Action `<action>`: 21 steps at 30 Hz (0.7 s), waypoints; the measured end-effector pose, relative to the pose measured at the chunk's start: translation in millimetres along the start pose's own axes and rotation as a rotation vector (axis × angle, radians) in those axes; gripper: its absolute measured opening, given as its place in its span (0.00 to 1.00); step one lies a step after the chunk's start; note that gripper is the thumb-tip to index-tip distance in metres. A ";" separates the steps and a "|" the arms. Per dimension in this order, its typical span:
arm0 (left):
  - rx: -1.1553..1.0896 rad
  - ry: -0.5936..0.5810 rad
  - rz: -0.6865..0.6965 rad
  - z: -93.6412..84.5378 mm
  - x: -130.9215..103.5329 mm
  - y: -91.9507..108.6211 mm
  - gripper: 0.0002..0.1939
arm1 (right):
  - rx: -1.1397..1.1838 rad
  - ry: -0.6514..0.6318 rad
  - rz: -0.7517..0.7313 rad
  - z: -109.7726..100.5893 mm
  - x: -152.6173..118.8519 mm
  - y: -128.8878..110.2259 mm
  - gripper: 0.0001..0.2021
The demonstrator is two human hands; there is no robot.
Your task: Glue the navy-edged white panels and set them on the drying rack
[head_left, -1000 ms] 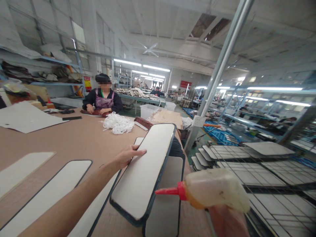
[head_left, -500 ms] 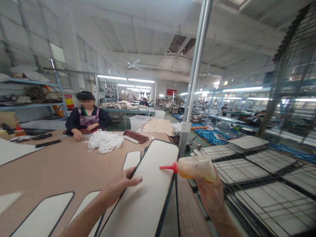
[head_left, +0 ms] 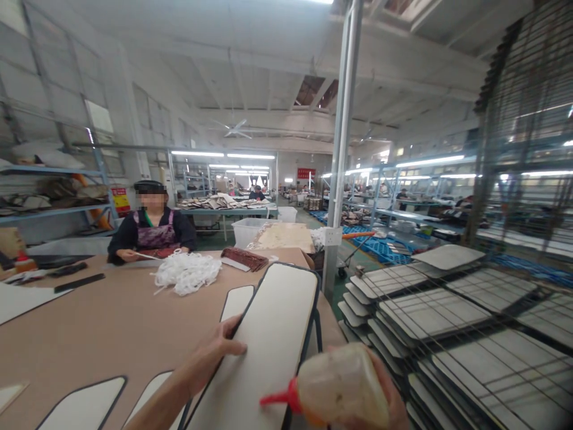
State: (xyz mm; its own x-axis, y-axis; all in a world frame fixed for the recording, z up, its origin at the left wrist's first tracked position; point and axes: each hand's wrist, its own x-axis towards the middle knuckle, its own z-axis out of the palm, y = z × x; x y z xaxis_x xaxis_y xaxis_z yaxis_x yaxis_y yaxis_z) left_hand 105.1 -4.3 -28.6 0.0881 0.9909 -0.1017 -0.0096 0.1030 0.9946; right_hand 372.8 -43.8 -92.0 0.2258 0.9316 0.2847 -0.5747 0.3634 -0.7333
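Note:
A long cream panel (head_left: 273, 322) with rounded corners and a dark edging stands tilted in front of me. My left hand (head_left: 226, 343) is closed on its left edge, thumb on the cream face and fingers hidden behind. In my right hand (head_left: 387, 385) is a squeeze bottle (head_left: 340, 382) of yellowish liquid with a red nozzle. It lies nearly level, and the nozzle points left over the panel's lower right part. Whether the tip touches the face I cannot tell. A smaller cream panel (head_left: 237, 303) shows just behind the held one.
On the brown table (head_left: 147, 334) lie more edged panels (head_left: 85, 406), a heap of white strips (head_left: 188, 272) and a brown bundle (head_left: 244, 260). A co-worker (head_left: 152, 230) sits across. To the right are a metal post (head_left: 340, 149) and wire racks with stacked panels (head_left: 434, 310).
My right hand has brought the bottle down and closer, its nozzle moving lower along the panel. My left hand keeps its grip on the edge. The co-worker now holds up a white strip.

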 end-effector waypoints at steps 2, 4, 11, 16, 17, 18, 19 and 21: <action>0.035 -0.006 0.019 5.2 -0.5 1.8 0.29 | -0.092 -0.008 -0.115 3.3 27.4 -9.5 0.35; 0.062 -0.011 0.047 11.3 -1.3 3.5 0.31 | -0.140 0.008 -0.216 6.3 59.7 -18.4 0.33; 0.024 0.015 0.071 15.0 3.8 2.7 0.33 | -0.109 -0.014 -0.138 3.6 48.4 -1.6 0.29; 0.022 -0.021 0.080 9.1 2.2 -0.1 0.35 | -0.058 -0.057 -0.034 -2.5 26.2 0.5 0.35; 0.020 -0.027 0.077 8.9 0.3 -0.3 0.36 | -0.102 -0.018 -0.092 -1.9 35.4 -5.4 0.34; 0.014 -0.033 0.072 8.9 -1.7 -0.5 0.36 | -0.136 0.007 -0.163 -1.2 47.0 -12.1 0.32; 0.006 -0.036 0.066 9.0 -3.6 -0.8 0.36 | -0.130 0.063 -0.223 -0.7 58.5 -18.3 0.31; -0.017 -0.043 0.050 8.4 -5.8 -1.8 0.35 | -0.118 0.108 -0.262 -1.2 73.5 -25.5 0.29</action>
State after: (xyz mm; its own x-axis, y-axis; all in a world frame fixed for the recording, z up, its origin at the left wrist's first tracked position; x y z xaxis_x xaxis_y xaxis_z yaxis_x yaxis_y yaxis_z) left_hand 113.0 -11.0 -29.7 0.1294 0.9903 -0.0508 -0.0317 0.0553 0.9980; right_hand 405.0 15.4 -53.1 0.4400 0.7982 0.4114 -0.3917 0.5829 -0.7119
